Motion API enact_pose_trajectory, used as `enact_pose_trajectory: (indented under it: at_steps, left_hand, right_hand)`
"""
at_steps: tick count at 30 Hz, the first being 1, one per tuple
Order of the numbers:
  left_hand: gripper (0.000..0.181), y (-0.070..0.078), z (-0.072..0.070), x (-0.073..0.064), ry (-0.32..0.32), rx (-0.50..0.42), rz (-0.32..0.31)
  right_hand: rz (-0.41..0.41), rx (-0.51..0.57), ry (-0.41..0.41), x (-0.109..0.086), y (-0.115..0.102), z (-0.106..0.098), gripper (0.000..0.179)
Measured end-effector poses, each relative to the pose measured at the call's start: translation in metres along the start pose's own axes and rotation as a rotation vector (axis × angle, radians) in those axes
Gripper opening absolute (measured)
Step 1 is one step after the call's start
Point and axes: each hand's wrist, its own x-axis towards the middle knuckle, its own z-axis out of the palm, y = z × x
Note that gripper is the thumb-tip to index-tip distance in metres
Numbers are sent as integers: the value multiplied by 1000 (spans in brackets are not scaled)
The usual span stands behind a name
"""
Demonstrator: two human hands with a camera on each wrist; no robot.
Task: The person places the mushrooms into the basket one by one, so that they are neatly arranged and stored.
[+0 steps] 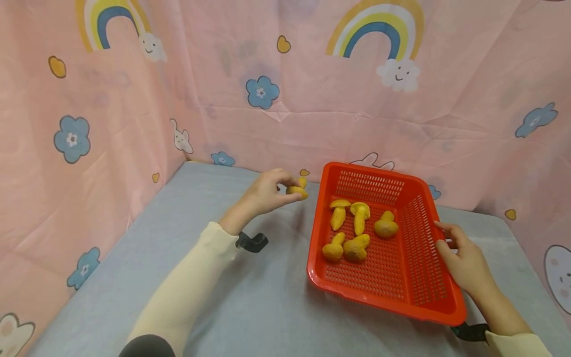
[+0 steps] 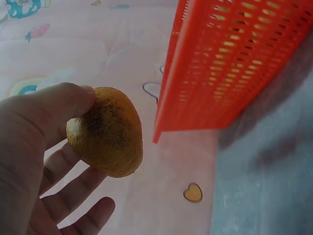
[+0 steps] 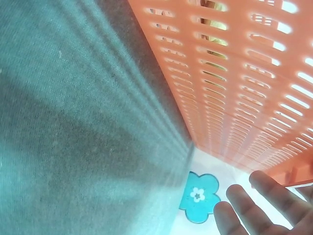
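Note:
Between thumb and fingertips my left hand pinches a yellow mushroom, just left of a red plastic basket. In the left wrist view the mushroom's rounded cap shows a dark patch, and the lower fingers spread beneath it. My right hand grips the basket's right rim, the other fingers along the outer side. Seen from the right wrist, those fingers lie beside the slotted wall. Several yellow mushrooms, one with its stem upward, lie on the basket floor.
A grey-blue cloth covers the table under the basket. Pink patterned fabric hangs along the back and both sides, close behind the basket's far rim. Dark straps are on the wrists.

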Motion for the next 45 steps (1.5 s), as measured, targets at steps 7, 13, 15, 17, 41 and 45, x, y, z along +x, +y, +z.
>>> enact_pose_trajectory:
  at_steps: [7,13,15,17,41,45]
  left_hand:
    - [17,14,9,15,-34,-15,52]
    - [17,27,15,26,-55,-65,63]
    - [18,32,18,30,-70,-77,56]
    - [19,38,20,34,-89,-79,55]
    - [15,95,62,65,-276,-162,93]
    - [13,100,70,70,-326,-142,96]
  right_hand:
    - [-4,8,-5,-2,1,-1,46]
    - [-3,3,-3,0,0,0,46]
    - [-8,5,-1,1,0,0,46]
    - [-13,4,4,1,1,0,46]
    - [-5,-17,12,0,3,1,45]
    - [-15,-25,16,0,2,2,45]
